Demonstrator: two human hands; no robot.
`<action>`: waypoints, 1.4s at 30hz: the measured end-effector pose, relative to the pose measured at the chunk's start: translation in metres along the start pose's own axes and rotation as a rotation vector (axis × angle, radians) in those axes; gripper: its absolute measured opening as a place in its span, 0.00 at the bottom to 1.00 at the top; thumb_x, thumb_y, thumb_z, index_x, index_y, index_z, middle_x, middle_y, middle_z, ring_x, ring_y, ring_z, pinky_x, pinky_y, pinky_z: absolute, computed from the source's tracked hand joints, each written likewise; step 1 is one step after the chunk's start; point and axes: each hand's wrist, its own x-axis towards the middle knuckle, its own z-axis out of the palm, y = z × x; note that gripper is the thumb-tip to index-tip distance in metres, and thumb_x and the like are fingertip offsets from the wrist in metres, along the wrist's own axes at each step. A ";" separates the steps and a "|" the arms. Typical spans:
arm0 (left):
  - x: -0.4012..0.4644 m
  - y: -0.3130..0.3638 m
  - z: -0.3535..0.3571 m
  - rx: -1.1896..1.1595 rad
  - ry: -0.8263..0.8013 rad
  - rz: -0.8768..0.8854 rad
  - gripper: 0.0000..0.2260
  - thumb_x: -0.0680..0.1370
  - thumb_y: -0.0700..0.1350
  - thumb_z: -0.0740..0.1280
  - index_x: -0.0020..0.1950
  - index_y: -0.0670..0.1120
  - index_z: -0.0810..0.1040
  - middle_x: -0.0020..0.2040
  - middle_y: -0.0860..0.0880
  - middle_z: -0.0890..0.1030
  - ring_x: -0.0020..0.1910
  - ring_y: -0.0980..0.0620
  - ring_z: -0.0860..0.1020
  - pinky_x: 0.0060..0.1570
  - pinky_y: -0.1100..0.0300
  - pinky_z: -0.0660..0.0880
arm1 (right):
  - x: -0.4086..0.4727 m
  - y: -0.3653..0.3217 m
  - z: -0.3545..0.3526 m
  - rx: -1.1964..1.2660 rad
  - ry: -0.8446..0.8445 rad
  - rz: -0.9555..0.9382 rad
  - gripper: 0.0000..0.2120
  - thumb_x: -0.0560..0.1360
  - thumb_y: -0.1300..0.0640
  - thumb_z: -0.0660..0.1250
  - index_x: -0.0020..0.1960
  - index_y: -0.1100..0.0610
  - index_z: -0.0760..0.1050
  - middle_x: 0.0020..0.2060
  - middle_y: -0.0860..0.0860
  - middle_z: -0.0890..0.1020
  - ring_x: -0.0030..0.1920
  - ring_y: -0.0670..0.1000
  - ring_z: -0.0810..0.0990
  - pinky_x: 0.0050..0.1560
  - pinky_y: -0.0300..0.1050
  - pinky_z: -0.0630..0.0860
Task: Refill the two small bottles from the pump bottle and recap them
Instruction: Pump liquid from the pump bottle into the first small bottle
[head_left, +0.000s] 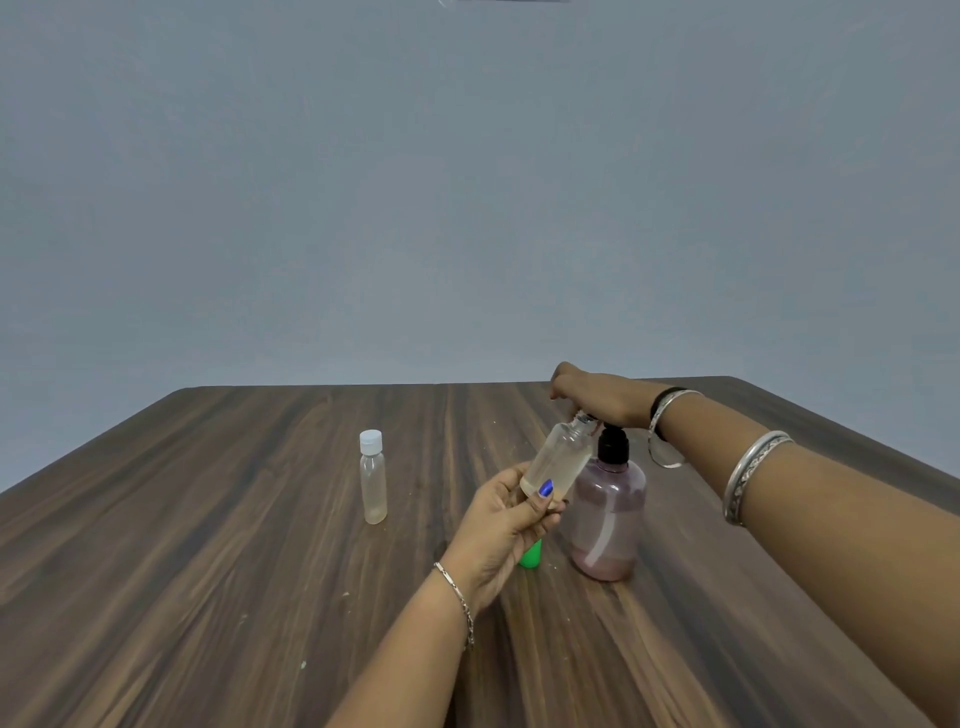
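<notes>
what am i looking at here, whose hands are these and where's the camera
The one picture comes from a camera worn on a person's head, looking forward and down, so these are that person's own two hands; no machine is involved. On the wooden table stand a capped small bottle and a pinkish pump bottle with only a little liquid left. The left hand holds a second, open small bottle, tilted with its mouth up at the pump spout. The right hand rests on top of the pump head. Something green, perhaps the open bottle's cap, sits half hidden behind the left hand.
</notes>
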 end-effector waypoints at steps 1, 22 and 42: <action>0.000 0.000 0.001 -0.007 0.000 0.002 0.14 0.75 0.30 0.62 0.59 0.40 0.73 0.44 0.44 0.80 0.38 0.55 0.81 0.41 0.65 0.79 | 0.000 0.000 -0.001 0.005 0.001 0.002 0.09 0.79 0.51 0.49 0.51 0.56 0.63 0.43 0.55 0.71 0.42 0.54 0.66 0.44 0.48 0.63; -0.001 -0.004 0.000 -0.032 0.006 -0.026 0.13 0.75 0.30 0.62 0.57 0.41 0.74 0.45 0.43 0.81 0.39 0.54 0.81 0.41 0.65 0.79 | -0.007 -0.002 0.005 -0.023 -0.025 0.038 0.08 0.80 0.53 0.49 0.51 0.56 0.64 0.38 0.50 0.70 0.37 0.48 0.66 0.40 0.43 0.63; -0.002 -0.005 0.000 -0.044 0.002 -0.032 0.15 0.75 0.30 0.62 0.60 0.41 0.73 0.47 0.42 0.80 0.40 0.53 0.81 0.42 0.64 0.79 | -0.004 -0.003 0.004 -0.058 -0.016 0.032 0.11 0.79 0.52 0.49 0.54 0.57 0.65 0.39 0.50 0.73 0.46 0.53 0.70 0.46 0.46 0.64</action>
